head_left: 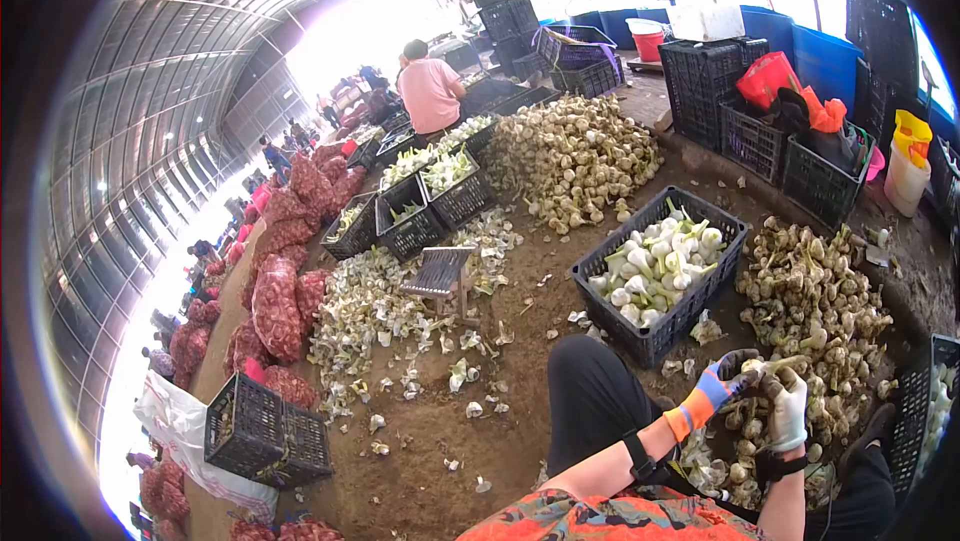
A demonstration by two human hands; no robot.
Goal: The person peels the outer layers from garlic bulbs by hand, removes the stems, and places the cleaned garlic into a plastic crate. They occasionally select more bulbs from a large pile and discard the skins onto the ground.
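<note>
My left hand (718, 388), in a blue and orange glove with dark fingers, is closed on one end of a garlic bulb (766, 365). From the other side my right hand (787, 409), in a whitish glove with dark fingertips, grips the same bulb. Just beyond and to the right of my hands lies a heap of unpeeled garlic (808, 291) with brownish stems. A black crate (655, 343) of cleaned white garlic (664, 263) stands ahead of my knee. Loose peelings (704, 461) lie below my hands, between my legs.
A larger garlic heap (572, 156) lies farther ahead, near a person in a pink shirt (430, 96). A small stool (438, 273) stands among scattered skins. Red mesh sacks (277, 306) line the left; black crates (702, 91) stand at the back right. Another crate (912, 411) is at my right.
</note>
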